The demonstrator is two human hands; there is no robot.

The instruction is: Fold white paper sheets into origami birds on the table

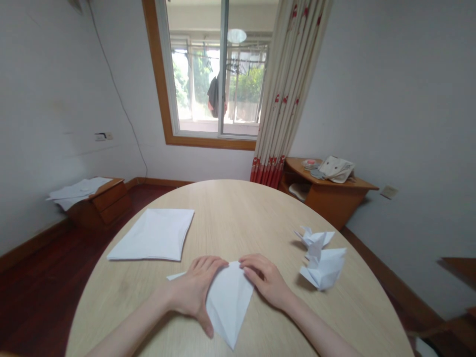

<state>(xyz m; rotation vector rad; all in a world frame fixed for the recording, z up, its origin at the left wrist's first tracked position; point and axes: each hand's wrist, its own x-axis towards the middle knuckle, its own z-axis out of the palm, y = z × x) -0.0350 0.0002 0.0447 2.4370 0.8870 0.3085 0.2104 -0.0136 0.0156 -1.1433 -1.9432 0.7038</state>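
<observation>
A white sheet of paper [228, 300], folded into a pointed shape, lies on the round wooden table [230, 218] in front of me. My left hand [195, 292] lies flat on its left part, fingers stretched toward the upper fold, thumb along the paper's edge. My right hand [266, 280] presses on the paper's upper right edge with fingers extended. Both hands pin the sheet to the table top.
A stack of flat white paper sheets [154, 234] lies at the table's left. Two folded paper figures [322, 258] stand at the right. Wooden cabinets stand by the left wall [100, 201] and right corner [327, 191]. A window and curtain are behind.
</observation>
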